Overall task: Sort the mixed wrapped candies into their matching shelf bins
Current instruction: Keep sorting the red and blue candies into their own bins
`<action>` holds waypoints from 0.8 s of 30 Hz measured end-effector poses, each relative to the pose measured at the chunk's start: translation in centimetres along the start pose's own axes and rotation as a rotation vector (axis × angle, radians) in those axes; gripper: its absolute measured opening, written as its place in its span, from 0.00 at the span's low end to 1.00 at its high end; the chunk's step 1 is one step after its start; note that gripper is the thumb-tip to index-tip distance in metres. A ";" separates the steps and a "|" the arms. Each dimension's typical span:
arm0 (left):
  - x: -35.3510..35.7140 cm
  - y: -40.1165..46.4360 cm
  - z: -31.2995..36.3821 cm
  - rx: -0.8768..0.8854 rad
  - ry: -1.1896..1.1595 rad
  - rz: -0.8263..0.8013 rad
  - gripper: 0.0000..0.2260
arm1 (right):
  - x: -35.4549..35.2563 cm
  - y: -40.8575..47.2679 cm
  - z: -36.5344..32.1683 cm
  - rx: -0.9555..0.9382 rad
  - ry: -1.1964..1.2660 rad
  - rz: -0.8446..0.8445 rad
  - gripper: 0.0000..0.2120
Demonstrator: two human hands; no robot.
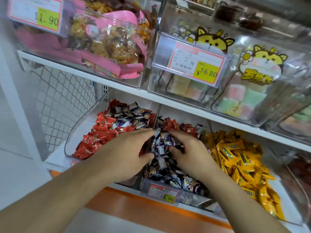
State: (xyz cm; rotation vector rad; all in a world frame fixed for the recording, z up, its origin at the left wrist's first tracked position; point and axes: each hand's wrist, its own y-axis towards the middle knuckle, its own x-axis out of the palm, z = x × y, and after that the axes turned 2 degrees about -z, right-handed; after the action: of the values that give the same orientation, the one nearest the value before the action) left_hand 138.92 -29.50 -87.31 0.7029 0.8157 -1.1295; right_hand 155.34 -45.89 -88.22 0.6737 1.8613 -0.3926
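Both hands in the middle candy bin (pixel 193 198)

Our left hand (pixel 125 154) and right hand (pixel 191 153) curl their fingers round a heap of dark-wrapped candies (pixel 161 148) — red candies (pixel 96 137) fill the left bin, some strayed behind our fingertips; yellow candies (pixel 240 158) lie right.

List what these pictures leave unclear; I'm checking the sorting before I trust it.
- Head view: left hand fingertips sink among the dark-wrapped candies, so its grip is unclear.
- Right hand: likewise.
- Price tag small print: too small.
- Far-right bin: cut off, blurred.
- Red candies under the left forearm: hidden.
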 end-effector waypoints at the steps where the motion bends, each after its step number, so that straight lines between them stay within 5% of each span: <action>1: 0.0 0.1 0.0 0.004 0.004 0.010 0.31 | 0.2 0.3 0.0 -0.020 -0.010 -0.025 0.28; 17: 0.2 0.0 -0.2 -0.007 -0.016 0.004 0.32 | -2.1 -1.2 0.1 -0.090 -0.089 -0.284 0.13; 24: 0.9 0.0 -0.2 -0.005 -0.052 0.027 0.32 | -1.6 0.7 0.5 0.053 -0.015 0.131 0.10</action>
State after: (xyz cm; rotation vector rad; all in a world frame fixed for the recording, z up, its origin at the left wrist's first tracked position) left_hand 139.08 -29.71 -88.16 0.6762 0.7621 -1.1166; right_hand 156.57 -46.07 -86.95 0.8220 1.7869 -0.3609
